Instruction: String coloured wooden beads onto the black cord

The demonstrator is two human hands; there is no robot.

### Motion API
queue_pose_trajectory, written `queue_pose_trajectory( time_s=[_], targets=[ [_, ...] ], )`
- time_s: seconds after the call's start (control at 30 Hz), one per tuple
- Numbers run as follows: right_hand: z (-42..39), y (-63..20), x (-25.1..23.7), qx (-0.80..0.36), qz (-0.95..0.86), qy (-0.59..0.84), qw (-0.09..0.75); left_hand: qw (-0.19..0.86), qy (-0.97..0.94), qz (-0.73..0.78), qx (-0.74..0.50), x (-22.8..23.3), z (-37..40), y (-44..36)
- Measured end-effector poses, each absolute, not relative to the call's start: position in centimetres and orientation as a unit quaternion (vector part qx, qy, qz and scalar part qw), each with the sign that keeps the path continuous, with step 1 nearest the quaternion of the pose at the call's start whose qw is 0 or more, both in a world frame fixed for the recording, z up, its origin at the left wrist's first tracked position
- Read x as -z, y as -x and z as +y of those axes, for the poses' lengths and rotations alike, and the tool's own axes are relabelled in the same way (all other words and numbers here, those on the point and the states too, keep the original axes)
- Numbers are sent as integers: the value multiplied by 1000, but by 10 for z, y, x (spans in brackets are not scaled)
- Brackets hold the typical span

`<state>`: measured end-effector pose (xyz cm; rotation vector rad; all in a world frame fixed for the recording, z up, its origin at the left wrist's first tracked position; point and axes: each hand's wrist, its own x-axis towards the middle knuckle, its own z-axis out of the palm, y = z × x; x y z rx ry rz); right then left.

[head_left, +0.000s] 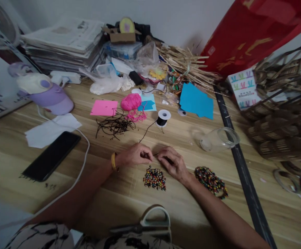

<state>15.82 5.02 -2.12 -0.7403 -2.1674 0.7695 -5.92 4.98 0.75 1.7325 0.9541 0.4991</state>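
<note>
My left hand [136,154] and my right hand [173,163] rest together on the wooden table [114,204], fingertips almost touching. Both pinch a thin black cord [146,130] that runs back to a small white spool [163,117]. A yellow bangle circles my left wrist. Just below my hands lies a small pile of coloured beads [154,178]. A beaded strand or mat [211,181] lies to the right of my right wrist. Whether a bead is between the fingers is too small to tell.
A black phone [51,156], white paper and a white cable lie at left. Scissors [150,224] sit at the near edge. A clear jar [219,138] lies on its side. Black cord scraps [114,125], pink yarn [131,102], coloured paper, newspapers, sticks and woven baskets [280,114] crowd the back and right.
</note>
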Motion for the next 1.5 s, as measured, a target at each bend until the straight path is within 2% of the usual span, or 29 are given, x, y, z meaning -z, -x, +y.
queue_pose_trajectory(
  time_s=[0.37,0.6,0.9,1.3,1.5],
  targets=[
    [51,-156,22,-334,-793,319,398,386,-854,327,-125,-4,42,56],
    [52,-157,22,-382,-749,355,409,340,-874,329,-108,-7,39,51],
    [52,-158,28,-425,-699,406,407,314,-883,334,-99,-4,38,50],
    [52,-156,27,-421,-699,402,414,319,-883,325,-111,-9,37,52],
    [53,-156,24,-385,-739,372,410,371,-837,370,-158,-3,42,53]
  ],
)
